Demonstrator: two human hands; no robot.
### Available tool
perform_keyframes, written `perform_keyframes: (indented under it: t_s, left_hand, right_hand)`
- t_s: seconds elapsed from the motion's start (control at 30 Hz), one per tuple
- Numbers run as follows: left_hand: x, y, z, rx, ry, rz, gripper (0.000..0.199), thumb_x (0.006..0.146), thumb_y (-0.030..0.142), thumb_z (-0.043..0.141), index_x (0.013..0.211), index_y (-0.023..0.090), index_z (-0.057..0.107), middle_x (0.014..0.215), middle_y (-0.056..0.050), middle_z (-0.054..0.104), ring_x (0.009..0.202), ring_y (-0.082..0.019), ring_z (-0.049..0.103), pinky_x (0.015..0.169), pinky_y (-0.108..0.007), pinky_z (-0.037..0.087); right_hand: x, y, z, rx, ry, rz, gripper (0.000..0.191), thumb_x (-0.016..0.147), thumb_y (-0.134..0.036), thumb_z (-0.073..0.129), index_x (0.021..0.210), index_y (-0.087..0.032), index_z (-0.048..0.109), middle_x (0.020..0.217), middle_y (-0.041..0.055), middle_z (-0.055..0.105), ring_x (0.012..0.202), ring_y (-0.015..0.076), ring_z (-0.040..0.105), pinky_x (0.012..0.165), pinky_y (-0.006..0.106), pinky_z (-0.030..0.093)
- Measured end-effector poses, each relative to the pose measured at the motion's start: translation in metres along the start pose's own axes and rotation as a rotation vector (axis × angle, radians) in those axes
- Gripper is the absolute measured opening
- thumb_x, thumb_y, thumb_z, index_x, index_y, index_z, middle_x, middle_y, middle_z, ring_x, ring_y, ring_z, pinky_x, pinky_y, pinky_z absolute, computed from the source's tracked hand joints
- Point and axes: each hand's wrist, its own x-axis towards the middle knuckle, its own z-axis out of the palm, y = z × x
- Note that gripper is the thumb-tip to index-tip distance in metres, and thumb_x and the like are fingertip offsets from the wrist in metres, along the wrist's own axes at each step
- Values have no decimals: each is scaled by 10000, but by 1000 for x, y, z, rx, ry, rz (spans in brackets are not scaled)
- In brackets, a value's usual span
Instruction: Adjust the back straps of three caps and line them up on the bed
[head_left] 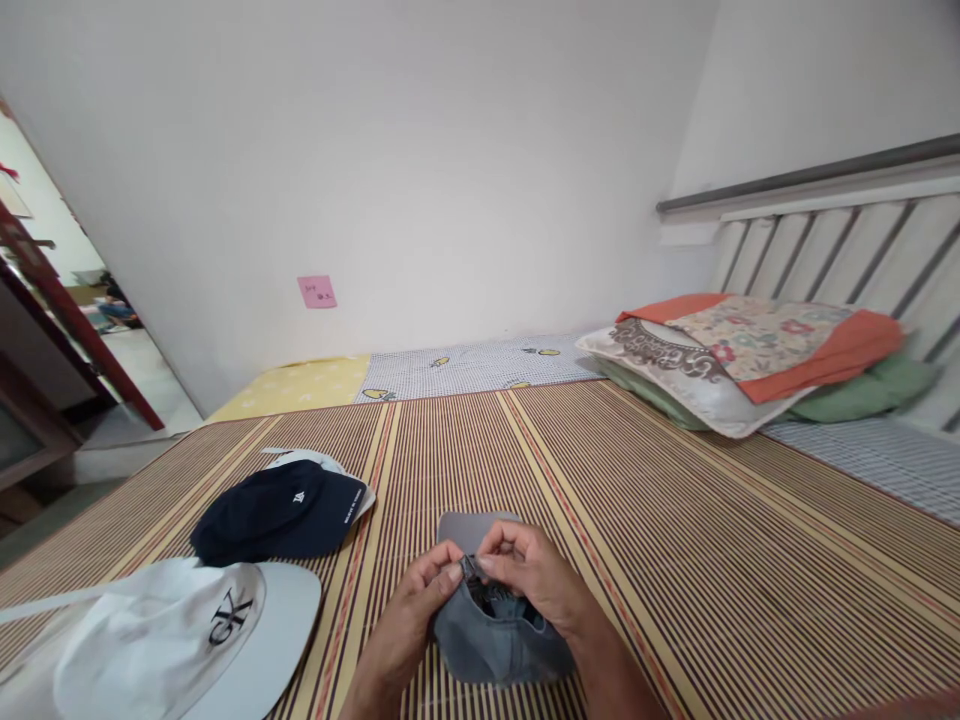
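Fingertips pinched closed: your left hand (421, 592) and right hand (541, 580) grip small strap (471, 570) of grey-blue baseball cap (502, 648), near centre on slatted mat (720, 560). Likely light, soft; brim (466, 526) stiffer. Hold strap ends.

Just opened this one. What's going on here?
A person's left hand and right hand pinch a small part of a gray-blue cap over a striped mat; the detail there is too small to make out. On the person's left lie a white cap with black letters and a navy cap.
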Motion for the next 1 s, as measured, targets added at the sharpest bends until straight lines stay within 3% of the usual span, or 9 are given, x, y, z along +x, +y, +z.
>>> perform_keyframes:
  t_s: [0.13,0.3,0.43,0.57,0.77,1.0]
  left_hand:
    - [1,-3,-1,4,-33,-26,417,804,526,827,791,178,598,659,56,496,552,-77,357,541,-201,281]
    - [1,-2,2,27,-62,-32,455,783,551,837,737,180,579,634,66,447,549,-76,311,534,-204,245]
    - [2,-1,5,27,-43,-47,483,753,568,857,716,179,574,653,58,476,556,-77,333,544,-206,270]
    - [4,-3,3,3,5,-47,474,733,555,875,719,173,596,702,40,526,589,-85,401,587,-211,320]
    - [5,-5,2,36,6,-58,480,734,563,871,713,170,596,675,48,501,587,-83,379,578,-207,287]
    - [4,-3,3,76,-6,-28,505,734,583,862,687,182,558,634,69,422,581,-85,297,554,-215,237]
  right_hand:
    - [-2,-2,-4,-30,-3,-76,303,790,-472,803,792,-199,673,686,-47,566,592,104,458,586,245,346]
    - [-4,-6,0,-97,-9,-124,210,834,-399,767,812,-200,701,754,-22,634,709,144,581,691,273,433]
    - [-4,-11,4,-211,34,-195,104,890,-301,698,848,-211,730,797,-9,678,774,161,626,736,278,465]
    - [-7,-18,6,-301,21,-221,146,950,-252,628,961,-230,772,910,16,730,888,185,672,842,311,490]
    - [-12,-27,5,-379,-2,-273,194,831,-78,680,891,-243,762,951,10,690,981,200,660,910,337,483]
    - [-14,-28,0,-327,-53,-265,174,797,-80,670,861,-238,708,1023,19,689,1038,209,658,960,359,479]
